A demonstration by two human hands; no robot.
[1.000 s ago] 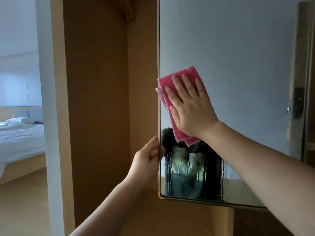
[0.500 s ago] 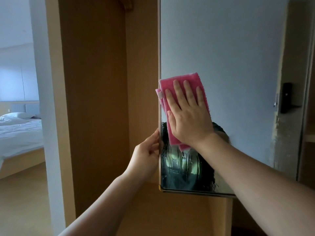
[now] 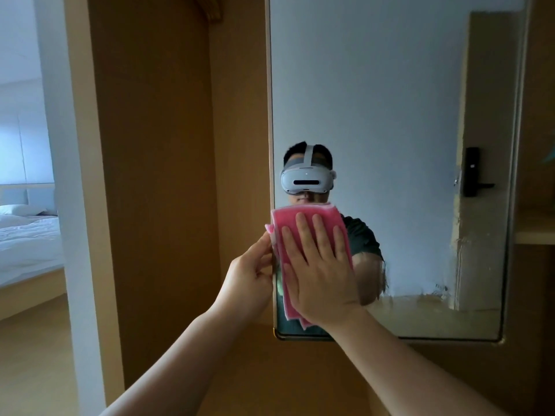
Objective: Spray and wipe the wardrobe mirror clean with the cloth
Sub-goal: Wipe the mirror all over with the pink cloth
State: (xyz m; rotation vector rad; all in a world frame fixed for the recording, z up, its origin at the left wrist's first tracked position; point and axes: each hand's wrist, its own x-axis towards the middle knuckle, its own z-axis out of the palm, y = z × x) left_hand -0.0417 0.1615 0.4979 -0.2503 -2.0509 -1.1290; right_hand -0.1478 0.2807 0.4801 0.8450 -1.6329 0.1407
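While gripping the wardrobe mirror (image 3: 390, 100) by its left edge with the curled left hand (image 3: 249, 277), presses the folded pink cloth (image 3: 303, 217) flat on the glass under the straight-fingered right hand (image 3: 318, 271), lower centre of frame, near the mirror's bottom left corner.

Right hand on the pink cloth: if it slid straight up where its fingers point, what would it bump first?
Probably nothing: the right hand lies flat on the folded pink cloth, and above it only smooth wardrobe mirror glass shows.
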